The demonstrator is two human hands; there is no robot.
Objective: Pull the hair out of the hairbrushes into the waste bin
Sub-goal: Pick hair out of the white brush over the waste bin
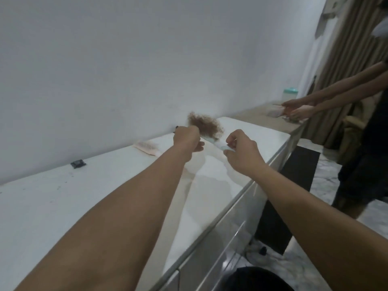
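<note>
Head view, centre of the frame: the left hand [187, 138] pinches a brown tuft of hair [204, 125] pulled up from a pale blue hairbrush [216, 143], whose handle the right hand [241, 150] grips above the white table [94, 196]. A pink hairbrush [147, 148] lies left of centre by the wall, apparently still waiting. No waste bin shows, so nothing looks dropped yet. No brand or writing is readable anywhere.

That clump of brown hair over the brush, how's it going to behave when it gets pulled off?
The hair clump looks frizzy and loose, so probably very light and floppy. Its stray wisps suggest it may cling to the left hand rather than drop cleanly.
</note>
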